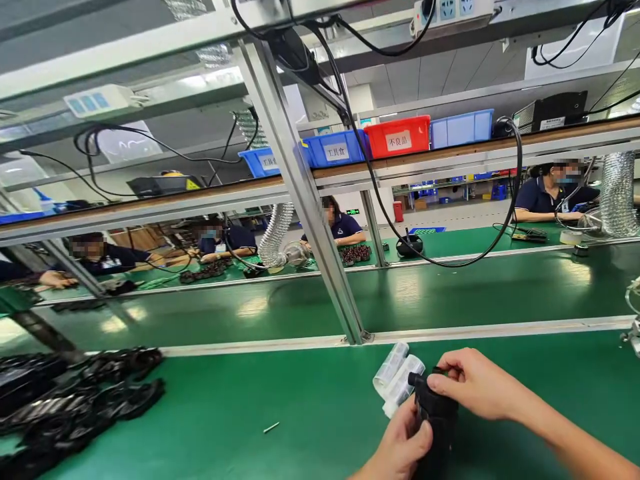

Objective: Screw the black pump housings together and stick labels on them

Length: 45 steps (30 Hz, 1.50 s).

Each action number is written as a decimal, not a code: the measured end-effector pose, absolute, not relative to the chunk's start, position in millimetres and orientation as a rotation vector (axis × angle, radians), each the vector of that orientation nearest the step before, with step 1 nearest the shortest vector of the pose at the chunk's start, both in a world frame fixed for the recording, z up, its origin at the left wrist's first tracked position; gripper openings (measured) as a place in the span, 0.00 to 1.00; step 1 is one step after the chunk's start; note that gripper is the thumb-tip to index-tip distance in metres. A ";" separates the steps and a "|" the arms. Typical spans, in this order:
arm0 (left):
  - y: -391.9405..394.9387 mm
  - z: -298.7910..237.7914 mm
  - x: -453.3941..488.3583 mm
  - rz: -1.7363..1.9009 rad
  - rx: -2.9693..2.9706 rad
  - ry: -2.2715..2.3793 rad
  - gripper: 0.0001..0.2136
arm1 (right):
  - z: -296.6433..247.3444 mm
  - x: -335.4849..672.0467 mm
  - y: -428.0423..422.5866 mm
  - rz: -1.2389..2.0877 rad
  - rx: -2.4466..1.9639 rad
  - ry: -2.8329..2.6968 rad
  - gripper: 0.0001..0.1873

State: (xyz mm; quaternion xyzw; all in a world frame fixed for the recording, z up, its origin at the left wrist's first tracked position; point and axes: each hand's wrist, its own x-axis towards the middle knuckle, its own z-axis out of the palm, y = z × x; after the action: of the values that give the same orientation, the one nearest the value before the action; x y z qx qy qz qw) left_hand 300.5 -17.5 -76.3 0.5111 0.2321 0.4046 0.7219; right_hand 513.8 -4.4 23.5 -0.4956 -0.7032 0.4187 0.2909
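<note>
A black plastic part [436, 417] stands upright between my hands, low and right of centre over the green bench [300, 413]. My left hand [403, 448] wraps its lower side with thumb and fingers closed. From above, my right hand [475, 383] pinches its top end with closed fingers. Just behind the part lie two small rolls of clear plastic labels [397, 377] on the bench.
A heap of black parts [75, 407] fills the left of the bench. A slanted metal post [310, 207] rises ahead, with a green conveyor [450, 293] beyond it. Several seated people work across the conveyor. Blue and red bins [397, 137] sit on the shelf above.
</note>
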 end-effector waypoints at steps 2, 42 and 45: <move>-16.5 -75.5 298.9 0.933 1.189 0.535 0.32 | 20.5 509.8 -1.3 1.123 -1.271 -1.824 0.18; -10.5 -75.8 293.2 0.805 1.430 0.541 0.43 | 36.2 518.3 -26.8 0.716 -1.251 -2.479 0.11; -11.1 -77.2 293.1 0.829 1.435 0.537 0.42 | 29.7 514.6 -26.0 0.706 -1.217 -2.465 0.15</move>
State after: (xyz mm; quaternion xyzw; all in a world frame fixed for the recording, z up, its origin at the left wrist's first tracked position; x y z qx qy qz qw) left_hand 293.1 -11.1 -77.2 0.6303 0.2356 0.3639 0.6440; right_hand 514.6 -26.0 29.7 -0.4238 -0.8585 0.2458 0.1512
